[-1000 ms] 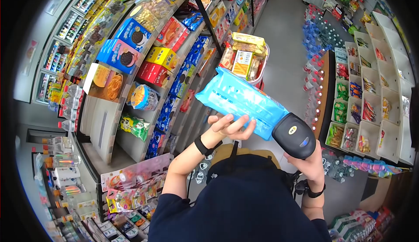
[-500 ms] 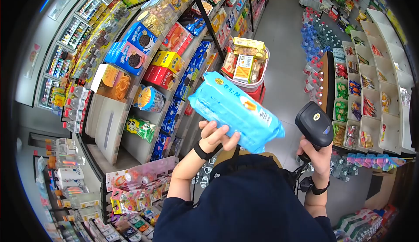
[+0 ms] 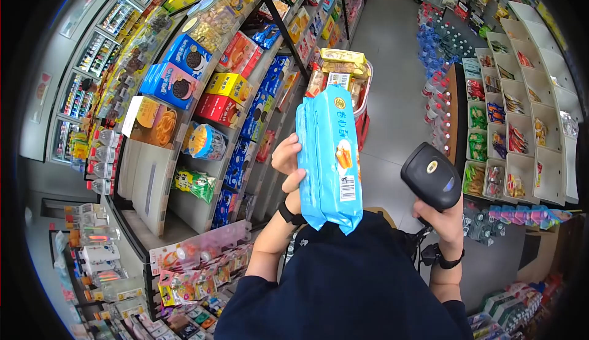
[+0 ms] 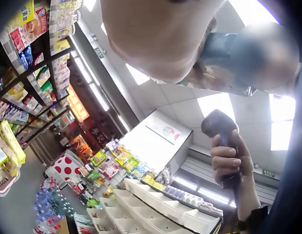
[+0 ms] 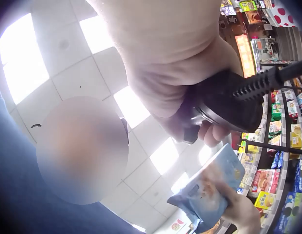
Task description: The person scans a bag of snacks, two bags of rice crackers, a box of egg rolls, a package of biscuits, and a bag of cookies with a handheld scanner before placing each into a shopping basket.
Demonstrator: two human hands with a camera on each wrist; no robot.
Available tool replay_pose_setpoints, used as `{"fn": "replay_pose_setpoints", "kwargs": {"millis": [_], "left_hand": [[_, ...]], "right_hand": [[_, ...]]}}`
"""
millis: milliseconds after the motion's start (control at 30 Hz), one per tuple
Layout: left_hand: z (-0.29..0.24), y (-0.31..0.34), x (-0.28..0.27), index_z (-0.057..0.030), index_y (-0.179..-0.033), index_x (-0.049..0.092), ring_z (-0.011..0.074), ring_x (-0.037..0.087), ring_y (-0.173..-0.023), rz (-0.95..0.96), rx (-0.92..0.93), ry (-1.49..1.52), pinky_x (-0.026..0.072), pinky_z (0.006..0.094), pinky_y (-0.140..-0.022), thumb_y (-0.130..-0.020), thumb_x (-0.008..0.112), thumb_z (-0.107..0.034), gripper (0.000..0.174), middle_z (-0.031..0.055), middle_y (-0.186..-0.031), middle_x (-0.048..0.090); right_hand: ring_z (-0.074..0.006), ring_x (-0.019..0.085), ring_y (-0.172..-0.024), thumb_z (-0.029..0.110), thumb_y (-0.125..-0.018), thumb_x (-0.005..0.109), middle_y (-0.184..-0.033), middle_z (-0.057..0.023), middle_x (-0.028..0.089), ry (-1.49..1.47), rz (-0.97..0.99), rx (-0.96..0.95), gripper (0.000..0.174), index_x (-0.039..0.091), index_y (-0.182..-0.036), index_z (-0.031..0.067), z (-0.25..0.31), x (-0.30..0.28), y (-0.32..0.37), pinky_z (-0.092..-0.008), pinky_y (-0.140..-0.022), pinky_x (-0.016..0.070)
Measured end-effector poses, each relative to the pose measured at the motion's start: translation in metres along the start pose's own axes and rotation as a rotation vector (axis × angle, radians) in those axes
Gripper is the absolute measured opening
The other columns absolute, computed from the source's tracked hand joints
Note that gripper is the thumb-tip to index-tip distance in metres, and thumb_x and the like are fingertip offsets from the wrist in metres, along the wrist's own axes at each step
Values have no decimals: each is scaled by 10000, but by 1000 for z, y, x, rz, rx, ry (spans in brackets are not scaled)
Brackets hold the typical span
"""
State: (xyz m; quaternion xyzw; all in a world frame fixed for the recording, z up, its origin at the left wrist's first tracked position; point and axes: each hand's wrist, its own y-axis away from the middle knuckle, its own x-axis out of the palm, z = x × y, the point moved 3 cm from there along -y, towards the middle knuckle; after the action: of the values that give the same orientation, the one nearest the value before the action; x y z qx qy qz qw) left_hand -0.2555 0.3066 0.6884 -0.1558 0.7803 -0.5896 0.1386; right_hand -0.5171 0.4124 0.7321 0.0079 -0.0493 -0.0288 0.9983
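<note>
In the head view my left hand [image 3: 288,165] grips a light blue packet of rolled biscuits [image 3: 331,156] by its left side. The packet stands nearly upright in the picture, its barcode [image 3: 348,188] facing up near the lower end. My right hand [image 3: 446,220] holds a black barcode scanner [image 3: 431,177] by the handle, to the right of the packet and apart from it. The right wrist view shows the scanner's cable [image 5: 261,83] and the packet [image 5: 209,190] beyond. From the left wrist, the scanner [image 4: 219,122] appears raised against the ceiling.
Beyond the packet stands a basket [image 3: 369,85] filled with snack packs. Shelves with biscuit boxes [image 3: 175,85] line the left side. On the right are white snack bins [image 3: 520,140] and bottles with red caps [image 3: 437,104] beside the aisle floor [image 3: 392,51].
The left hand has turned the packet from slanting across to nearly upright, showing its barcode. The scanner has moved away from the packet's end to the right.
</note>
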Motion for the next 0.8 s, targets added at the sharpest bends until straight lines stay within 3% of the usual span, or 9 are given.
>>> {"fn": "replay_pose_setpoints", "kwargs": {"millis": [67,133,200,300,367,433,567,633,800], "left_hand": [[0,-5,0,-216,-1317,288,353,460,-1262,14,-1,-34,459,501,-1060,-724,923,-246,869,174,-1319,377],[7,-2,-3,-215,-1321,274,358,451,-1267,62,17,-7,449,504,-1061,-717,927,-258,890,173,-1316,375],[12,3,-14,-215,-1320,267,362,443,-1273,119,26,-36,448,502,-1057,-710,931,-265,903,174,-1317,372],[16,11,-15,-212,-1314,256,373,424,-1286,167,29,-60,442,503,-1054,-698,936,-278,920,176,-1323,364],[20,15,-15,-210,-1310,252,380,414,-1292,151,23,-58,436,506,-1055,-694,938,-283,924,177,-1328,358],[23,19,-19,-199,-1254,289,363,471,-1238,133,54,-79,451,483,-1003,-780,820,-559,798,151,-1285,390],[21,19,-19,-199,-1242,294,360,467,-1234,129,67,-111,444,482,-1006,-782,816,-562,785,151,-1279,391],[17,19,-19,-203,-1303,243,392,404,-1290,189,18,-43,351,528,-1119,-674,944,-251,943,178,-1340,351],[10,18,-19,-199,-1301,246,391,406,-1285,245,-17,-59,354,532,-1112,-684,935,-258,927,181,-1334,356]], "right_hand": [[-191,682,-689,-9,-761,816,-802,-60,685,198,1,-168,335,662,-1057,-44,10,-1,3,-327,-694,553],[-310,730,-807,121,-692,877,-902,-160,727,293,408,-228,536,641,-1137,-61,38,5,-8,-359,-762,553],[-394,706,-844,189,-708,853,-948,-202,716,377,644,-307,588,620,-1187,-60,47,11,-20,-389,-757,553],[-448,665,-863,180,-749,807,-945,-215,702,532,685,-212,526,625,-1190,-41,63,22,-26,-408,-760,554],[-447,664,-866,165,-754,800,-949,-214,704,537,704,-218,512,627,-1195,-31,66,23,-29,-411,-763,554],[-446,664,-868,150,-759,794,-954,-213,706,540,731,-223,500,628,-1199,-21,66,23,-31,-414,-766,554],[-447,662,-873,160,-762,806,-951,-209,707,550,788,-190,508,623,-1201,-22,64,21,-33,-416,-769,552],[-446,663,-873,163,-762,810,-949,-208,706,558,787,-179,510,623,-1199,-21,63,19,-33,-416,-769,552],[-444,664,-866,172,-763,819,-935,-209,703,570,798,-172,490,631,-1171,-23,61,10,-35,-415,-771,552]]}}
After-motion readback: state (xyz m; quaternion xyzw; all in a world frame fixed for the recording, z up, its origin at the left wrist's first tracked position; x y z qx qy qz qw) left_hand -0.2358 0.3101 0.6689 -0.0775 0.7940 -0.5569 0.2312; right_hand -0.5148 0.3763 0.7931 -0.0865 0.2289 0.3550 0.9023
